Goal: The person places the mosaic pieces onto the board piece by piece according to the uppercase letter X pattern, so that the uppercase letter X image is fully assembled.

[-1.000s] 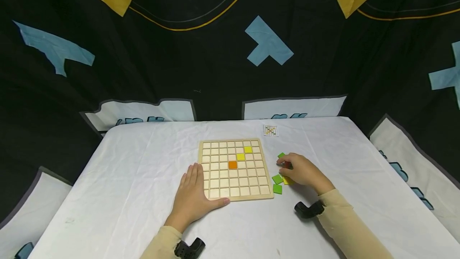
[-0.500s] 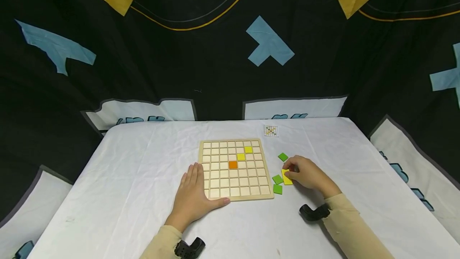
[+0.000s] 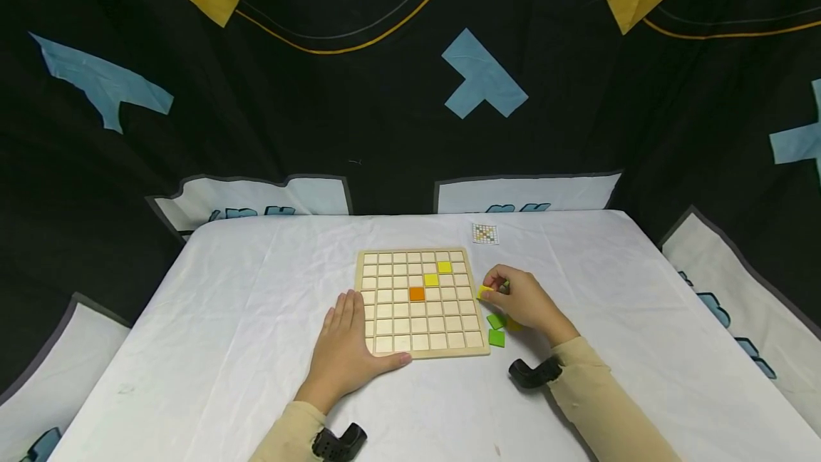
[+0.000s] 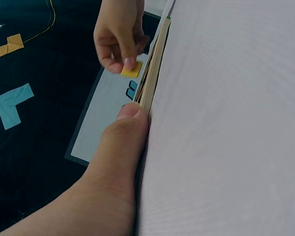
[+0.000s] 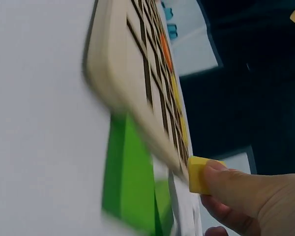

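Note:
A square wooden grid board [image 3: 391, 325] lies flat on the table. My left hand [image 3: 341, 351] rests against its near left corner, fingers straight along the left side and thumb at the front edge. Between thumb and fingertips, my right hand [image 3: 527, 299] pinches a yellow square tile [image 5: 197, 175], held just off the board's right edge. On the grid sit an orange tile [image 3: 417, 294] and two yellow tiles [image 3: 431, 279]. Beside the board are green tiles [image 3: 497, 338]; one more is partly covered by the right fingers. Another yellow tile [image 3: 514, 324] shows partly beneath the right hand.
A small printed pattern card [image 3: 485, 234] lies beyond the board's far right corner. White cloth covers the table [image 3: 212, 319]. Behind it hangs a black curtain [image 3: 359, 127] with blue and yellow shapes.
The right hand has picked up a yellow tile from the loose ones and carried it left to the board's right edge. The left hand and the board have stayed in place.

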Tool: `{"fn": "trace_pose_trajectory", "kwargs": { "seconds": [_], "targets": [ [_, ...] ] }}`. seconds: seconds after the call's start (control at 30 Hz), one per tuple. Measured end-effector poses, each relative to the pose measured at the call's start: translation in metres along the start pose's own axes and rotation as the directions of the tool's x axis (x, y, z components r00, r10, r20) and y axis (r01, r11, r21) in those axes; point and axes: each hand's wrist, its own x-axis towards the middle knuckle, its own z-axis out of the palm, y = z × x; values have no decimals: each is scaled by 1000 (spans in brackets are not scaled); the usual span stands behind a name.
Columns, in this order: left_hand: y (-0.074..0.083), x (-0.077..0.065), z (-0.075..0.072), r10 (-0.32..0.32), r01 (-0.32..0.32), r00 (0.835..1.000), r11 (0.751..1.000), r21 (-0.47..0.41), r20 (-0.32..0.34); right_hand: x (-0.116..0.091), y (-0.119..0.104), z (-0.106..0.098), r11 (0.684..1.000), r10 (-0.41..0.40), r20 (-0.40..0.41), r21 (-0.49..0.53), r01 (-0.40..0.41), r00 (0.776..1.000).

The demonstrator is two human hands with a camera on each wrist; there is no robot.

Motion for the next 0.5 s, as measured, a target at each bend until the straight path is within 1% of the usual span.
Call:
{"fn": "trace_pose_trajectory", "kwargs": {
  "seconds": [0.07, 0.23, 0.4, 0.5],
  "targets": [
    [0, 0, -1, -6, 6, 1000, 1000, 0, 12, 4, -9, 9, 1000, 0, 9, 21, -1, 1000],
    [-1, 0, -1, -12, 12, 1000, 1000, 5, 25, 13, -30, 31, 998, -40, 23, 39, 39, 999],
    [-1, 1, -1, -12, 11, 1000, 1000, 15, 22, 19, -51, 51, 995, -93, 40, 45, 91, 995],
    [-1, 0, -2, -7, 7, 1000, 1000, 20, 18, 22, -61, 62, 989, -138, 46, 51, 136, 989]
  ]
}}
